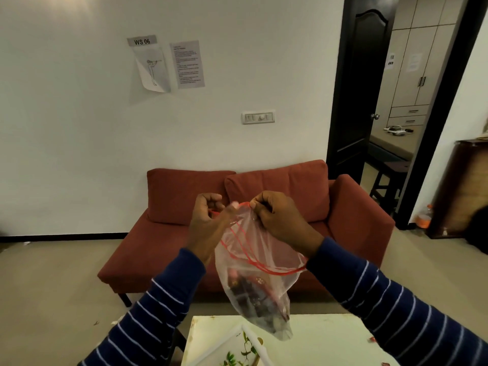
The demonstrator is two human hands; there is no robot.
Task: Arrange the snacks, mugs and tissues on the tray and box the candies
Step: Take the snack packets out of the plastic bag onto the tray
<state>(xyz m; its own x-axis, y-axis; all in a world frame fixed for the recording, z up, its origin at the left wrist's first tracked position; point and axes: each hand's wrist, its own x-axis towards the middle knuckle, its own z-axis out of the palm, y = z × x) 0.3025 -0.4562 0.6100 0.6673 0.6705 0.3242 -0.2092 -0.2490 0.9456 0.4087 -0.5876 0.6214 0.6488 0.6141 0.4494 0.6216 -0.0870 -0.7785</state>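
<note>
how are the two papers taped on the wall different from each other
The left paper carries a line drawing of a standing figure under a "WS 06" label; the right paper holds only lines of text. The left paper curls at its lower corner; the right paper lies flat. Both are pale sheets on the white wall.

Clear bag (253, 273) with red zip lines, navy white-striped sleeves (158, 313), rust-red sofa (277, 186), white wall (79, 128)

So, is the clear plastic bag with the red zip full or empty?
Partly full: the clear plastic bag with the red zip holds dark wrapped pieces only in its bottom; its upper part is empty.
</note>
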